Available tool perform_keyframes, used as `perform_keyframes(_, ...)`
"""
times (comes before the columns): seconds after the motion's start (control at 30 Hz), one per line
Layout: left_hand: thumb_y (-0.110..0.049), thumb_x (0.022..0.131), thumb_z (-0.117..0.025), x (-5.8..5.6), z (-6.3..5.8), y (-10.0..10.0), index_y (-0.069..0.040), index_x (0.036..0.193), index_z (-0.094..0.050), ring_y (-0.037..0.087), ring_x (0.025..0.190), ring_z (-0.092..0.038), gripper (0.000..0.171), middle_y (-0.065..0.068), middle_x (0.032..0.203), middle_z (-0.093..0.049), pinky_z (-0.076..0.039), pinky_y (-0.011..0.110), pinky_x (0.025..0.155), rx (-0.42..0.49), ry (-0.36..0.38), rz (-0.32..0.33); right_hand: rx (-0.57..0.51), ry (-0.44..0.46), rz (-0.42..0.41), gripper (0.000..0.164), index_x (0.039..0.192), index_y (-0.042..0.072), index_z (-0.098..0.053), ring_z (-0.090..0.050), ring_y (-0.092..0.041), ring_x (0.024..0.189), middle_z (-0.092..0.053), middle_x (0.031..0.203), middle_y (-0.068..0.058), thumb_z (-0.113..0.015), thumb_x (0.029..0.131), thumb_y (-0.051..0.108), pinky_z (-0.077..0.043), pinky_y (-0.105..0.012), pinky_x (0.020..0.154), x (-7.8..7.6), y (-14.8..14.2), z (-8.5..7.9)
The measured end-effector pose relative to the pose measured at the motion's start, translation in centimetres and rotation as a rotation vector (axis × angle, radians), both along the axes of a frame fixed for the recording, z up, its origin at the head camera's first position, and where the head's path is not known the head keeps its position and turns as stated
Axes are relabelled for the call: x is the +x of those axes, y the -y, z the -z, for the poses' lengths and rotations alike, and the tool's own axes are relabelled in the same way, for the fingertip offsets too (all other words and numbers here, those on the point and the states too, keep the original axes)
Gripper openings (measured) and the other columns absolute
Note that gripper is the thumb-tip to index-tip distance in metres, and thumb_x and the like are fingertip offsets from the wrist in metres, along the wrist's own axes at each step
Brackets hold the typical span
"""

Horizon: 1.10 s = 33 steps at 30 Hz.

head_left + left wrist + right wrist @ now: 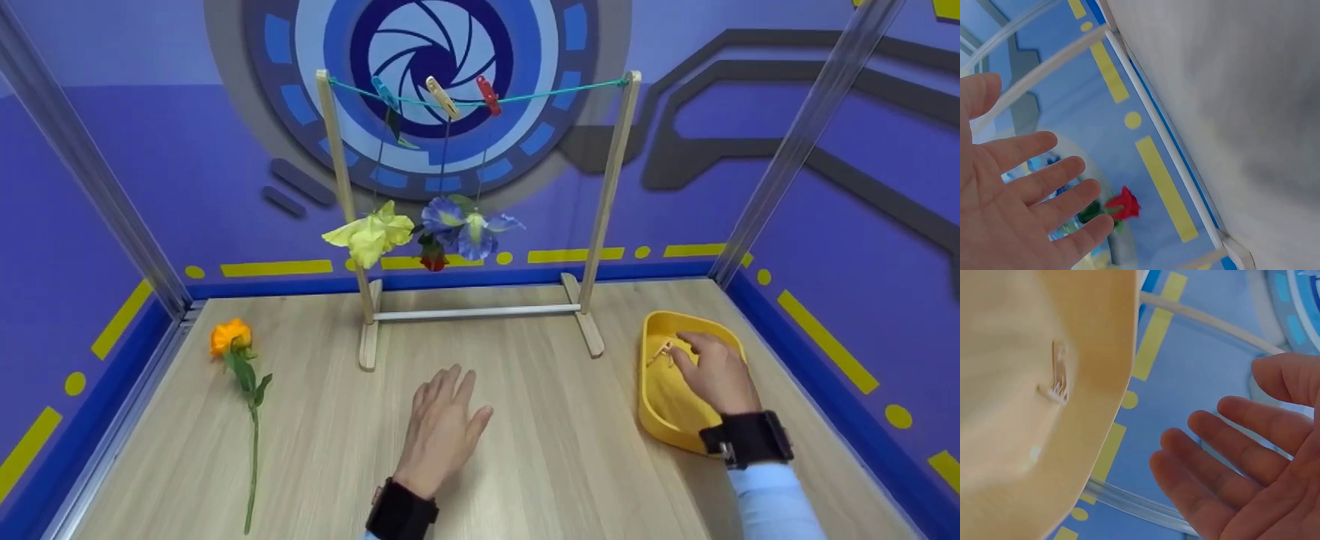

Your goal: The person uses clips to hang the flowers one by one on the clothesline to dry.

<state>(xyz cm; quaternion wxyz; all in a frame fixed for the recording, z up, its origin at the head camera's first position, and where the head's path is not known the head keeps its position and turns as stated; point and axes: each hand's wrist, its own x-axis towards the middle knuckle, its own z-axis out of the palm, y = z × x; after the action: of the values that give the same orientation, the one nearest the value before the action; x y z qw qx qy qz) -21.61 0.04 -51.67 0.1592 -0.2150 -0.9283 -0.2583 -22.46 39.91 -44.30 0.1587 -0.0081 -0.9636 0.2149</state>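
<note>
My right hand (716, 371) hovers over the yellow tray (651, 420) with its fingers loosely bent and nothing in them. Inside that tray lies a wooden clothespin (1060, 374), apart from the fingers in the right wrist view. My left hand (442, 427) is held over the middle of the table, fingers extended and holding nothing. Beyond it, a yellow flower (371, 234), a red rose (1124, 205) and a blue iris (476, 234) hang upside down from a green line. Blue (385, 92), wooden (442, 99) and red clothespins (487, 95) sit on the line.
A wooden rack (615, 195) with two posts and a white crossbar (480, 311) carries the line at the back of the table (315, 450). On the left lies an orange flower (231, 337) with a long green stem. Purple and blue panels enclose the back and sides.
</note>
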Motion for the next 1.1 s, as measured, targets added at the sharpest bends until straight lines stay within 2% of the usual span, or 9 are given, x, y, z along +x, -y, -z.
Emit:
perform_keyframes(0.17, -0.038, 0.104, -0.062, -0.1, -0.1, -1.8, -0.003, 0.145, -0.057, 0.042, 0.139, -0.048, 0.055, 0.023, 0.148, -0.052, -0.037, 0.058, 0.113, -0.043, -0.024, 0.039, 0.013, 0.107, -0.035, 0.038, 0.128, -0.013, -0.064, -0.065, -0.051, 0.111, -0.065, 0.125, -0.035, -0.061, 0.102, 0.014, -0.052, -0.062, 0.092, -2.7, -1.5, -0.7)
perform_keyframes(0.33, -0.04, 0.104, -0.06, -0.7, -0.2, -3.7, -0.005, 0.145, -0.057, 0.039, 0.139, -0.048, 0.054, 0.02, 0.148, -0.053, -0.038, 0.056, 0.113, -0.07, -0.046, 0.056, 0.054, 0.238, -0.044, 0.037, 0.123, -0.016, -0.065, -0.063, -0.053, 0.111, -0.065, 0.121, -0.037, -0.059, 0.102, 0.014, -0.052, -0.062, 0.093, -5.3, -2.8, -0.2)
perform_keyframes(0.43, -0.041, 0.104, -0.059, -0.9, -0.2, -4.8, -0.007, 0.146, -0.057, 0.038, 0.14, -0.048, 0.054, 0.019, 0.149, -0.052, -0.037, 0.057, 0.114, -0.08, -0.037, 0.065, 0.083, 0.243, -0.069, 0.026, 0.098, -0.013, -0.071, -0.066, -0.042, 0.079, -0.069, 0.089, -0.029, -0.06, 0.097, 0.011, -0.055, -0.05, 0.072, -6.4, -3.7, 0.8)
perform_keyframes(0.5, -0.043, 0.104, -0.059, -1.0, -0.1, -5.5, -0.008, 0.147, -0.056, 0.037, 0.141, -0.048, 0.055, 0.018, 0.15, -0.052, -0.037, 0.057, 0.114, -0.098, -0.029, 0.071, 0.088, 0.245, -0.076, 0.023, 0.077, -0.006, -0.065, -0.055, -0.027, 0.059, -0.058, 0.065, -0.014, -0.062, 0.094, 0.009, -0.046, -0.038, 0.057, -7.1, -4.2, 1.6)
perform_keyframes(0.57, -0.044, 0.103, -0.059, -1.1, -0.1, -6.2, -0.009, 0.146, -0.057, 0.036, 0.14, -0.048, 0.056, 0.017, 0.149, -0.053, -0.037, 0.057, 0.114, -0.109, -0.028, 0.079, 0.078, 0.272, -0.065, 0.028, 0.065, 0.005, -0.055, -0.039, -0.016, 0.052, -0.042, 0.057, -0.001, -0.063, 0.091, 0.01, -0.032, -0.031, 0.053, -7.8, -4.6, 2.4)
perform_keyframes(0.63, -0.045, 0.103, -0.06, -1.1, 0.0, -6.9, -0.009, 0.146, -0.057, 0.036, 0.14, -0.048, 0.056, 0.017, 0.149, -0.053, -0.037, 0.057, 0.115, -0.123, -0.025, 0.088, 0.062, 0.32, -0.036, 0.029, 0.064, 0.009, -0.052, -0.036, -0.014, 0.052, -0.037, 0.057, 0.004, -0.064, 0.09, 0.012, -0.029, -0.028, 0.053, -8.2, -4.8, 3.1)
perform_keyframes(0.8, -0.044, 0.102, -0.062, -1.0, 0.4, -8.4, -0.01, 0.146, -0.058, 0.036, 0.141, -0.048, 0.055, 0.017, 0.15, -0.053, -0.036, 0.057, 0.115, -0.147, -0.004, 0.107, 0.087, 0.399, 0.019, 0.031, 0.064, 0.009, -0.053, -0.044, -0.018, 0.056, -0.042, 0.06, 0.001, -0.063, 0.092, 0.016, -0.034, -0.029, 0.055, -8.7, -5.0, 4.5)
perform_keyframes(0.97, -0.046, 0.102, -0.061, -0.6, 0.9, -9.3, -0.012, 0.145, -0.059, 0.033, 0.14, -0.049, 0.054, 0.015, 0.149, -0.055, -0.038, 0.056, 0.114, -0.191, -0.012, 0.105, 0.128, 0.395, 0.04, 0.035, 0.06, 0.009, -0.048, -0.044, -0.02, 0.055, -0.04, 0.058, -0.001, -0.062, 0.092, 0.015, -0.035, -0.032, 0.056, -9.0, -4.9, 5.3)
perform_keyframes(1.1, -0.046, 0.102, -0.061, -0.5, 1.2, -9.4, -0.013, 0.143, -0.061, 0.031, 0.138, -0.051, 0.053, 0.013, 0.147, -0.057, -0.04, 0.054, 0.113, -0.207, -0.038, 0.109, 0.208, 0.378, 0.055, 0.028, 0.067, -0.002, -0.056, -0.057, -0.032, 0.063, -0.055, 0.065, -0.015, -0.061, 0.091, 0.011, -0.047, -0.043, 0.063, -9.3, -5.0, 5.7)
